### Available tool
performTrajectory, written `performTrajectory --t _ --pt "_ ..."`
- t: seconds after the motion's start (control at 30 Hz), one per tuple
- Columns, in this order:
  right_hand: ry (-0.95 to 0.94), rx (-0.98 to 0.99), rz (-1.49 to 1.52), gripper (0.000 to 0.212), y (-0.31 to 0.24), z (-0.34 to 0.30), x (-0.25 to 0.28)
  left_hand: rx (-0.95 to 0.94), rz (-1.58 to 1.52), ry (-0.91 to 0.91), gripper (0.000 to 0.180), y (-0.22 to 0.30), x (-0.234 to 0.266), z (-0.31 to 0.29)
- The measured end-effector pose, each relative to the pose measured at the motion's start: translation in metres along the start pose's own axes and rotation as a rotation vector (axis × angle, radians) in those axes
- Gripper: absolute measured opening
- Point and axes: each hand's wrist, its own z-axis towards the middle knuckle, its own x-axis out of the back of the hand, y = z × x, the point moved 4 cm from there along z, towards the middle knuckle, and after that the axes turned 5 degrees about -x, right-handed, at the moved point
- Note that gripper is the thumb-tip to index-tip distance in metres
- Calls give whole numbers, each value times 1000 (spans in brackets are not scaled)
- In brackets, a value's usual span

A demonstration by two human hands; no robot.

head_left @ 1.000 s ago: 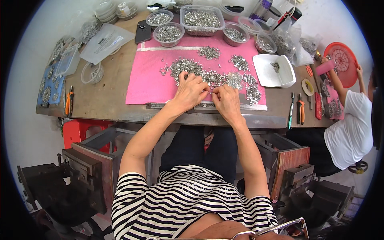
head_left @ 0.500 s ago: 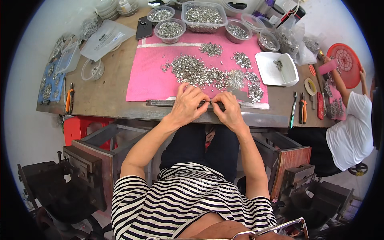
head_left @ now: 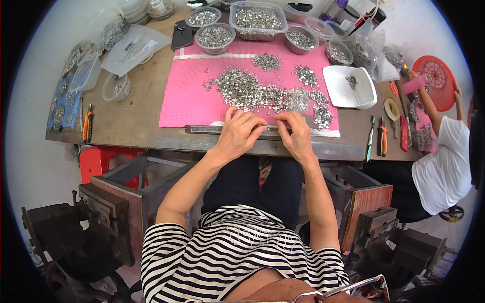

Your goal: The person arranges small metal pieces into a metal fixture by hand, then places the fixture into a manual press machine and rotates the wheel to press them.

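Observation:
Both hands are over a narrow dark metal bar (head_left: 202,130) lying along the table's front edge. My left hand (head_left: 237,132) rests by the bar's middle, thumb and forefinger tips together in a pinch; what lies between them is too small to see. Opposite it, my right hand (head_left: 295,135) has its thumb and forefinger tips close together above the bar, their contents hidden. Small dark and silvery pieces (head_left: 273,129) sit on the bar between the hands. Just beyond, a heap of small shiny metal pieces (head_left: 237,88) spreads over a pink mat (head_left: 189,91).
Tubs of metal pieces, including a rectangular one (head_left: 257,33), line the back. A white tray (head_left: 341,93) stands right, near orange-handled pliers (head_left: 382,139); other pliers (head_left: 88,123) lie left. A person in a white top (head_left: 447,156) works at the far right.
My hands have drawn apart; the right one has shifted right and slightly up. The small pieces on the bar between them now show.

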Motion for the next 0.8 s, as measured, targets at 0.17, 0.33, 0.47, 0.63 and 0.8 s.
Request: performTrajectory --t 0.17,0.33,0.47,0.63,0.8 --pt "-52 -33 -143 10 11 12 -10 -13 148 50 26 6 -9 2" --pt "-96 -58 -235 6 12 23 -25 -28 157 59 30 8 -9 4" --pt "-61 9 -245 6 10 20 -19 -9 150 49 32 6 -10 0" --pt "-47 47 -130 5 -4 3 -2 -25 168 71 26 8 -9 -1" --pt "0 74 -133 9 -11 -13 -3 -27 88 99 14 6 -6 1"
